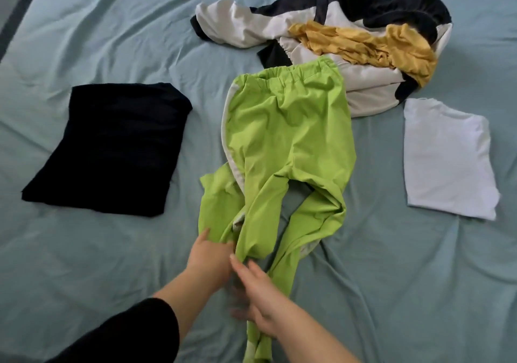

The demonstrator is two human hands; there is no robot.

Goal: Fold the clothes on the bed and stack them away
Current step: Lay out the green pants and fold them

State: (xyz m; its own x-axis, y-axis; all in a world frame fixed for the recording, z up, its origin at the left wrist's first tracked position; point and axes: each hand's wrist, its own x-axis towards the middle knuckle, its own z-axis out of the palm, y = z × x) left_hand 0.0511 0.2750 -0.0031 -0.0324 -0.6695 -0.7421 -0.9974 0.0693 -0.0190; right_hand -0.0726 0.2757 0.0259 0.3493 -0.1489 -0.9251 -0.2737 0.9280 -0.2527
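Green trousers [285, 150] mid-bed, legs twisted near you: your left hand [209, 259] pinches one leg, right hand [260, 298] rests open on the other; untwist both flat before folding.

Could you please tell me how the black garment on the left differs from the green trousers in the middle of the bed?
The black garment is folded into a flat block; the green trousers lie spread out, legs bunched. The black garment lies untouched, while the left hand and right hand handle the trousers' legs. The trousers' waistband overlaps the unfolded pile; the black garment lies apart. Both rest on the bed sheet.
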